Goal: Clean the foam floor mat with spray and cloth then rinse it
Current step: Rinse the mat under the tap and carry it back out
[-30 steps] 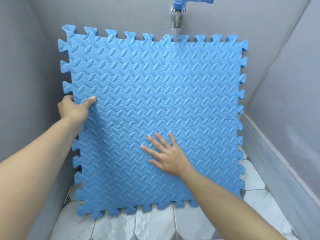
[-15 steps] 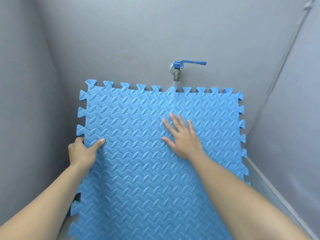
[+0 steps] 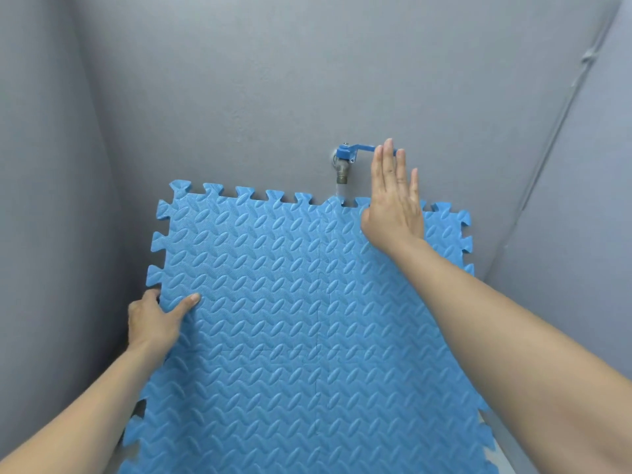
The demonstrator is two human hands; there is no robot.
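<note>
A blue foam mat (image 3: 301, 319) with a leaf-embossed surface and puzzle-tooth edges stands upright against the grey back wall. My left hand (image 3: 154, 319) grips its left edge, thumb on the front face and fingers behind. My right hand (image 3: 393, 196) is raised with straight fingers, its fingertips at the blue lever of the wall tap (image 3: 345, 162). A thin stream of water falls from the tap's metal spout onto the mat's top edge. No spray bottle or cloth is in view.
Grey walls (image 3: 239, 80) close in on the left, back and right, forming a narrow corner. A thin pipe or conduit (image 3: 561, 107) runs diagonally along the right wall corner. A strip of pale floor (image 3: 502, 456) shows at lower right.
My right hand left the mat's face and rose to the tap lever. The view tilted upward, so the mat sits lower in frame. My left hand kept its grip.
</note>
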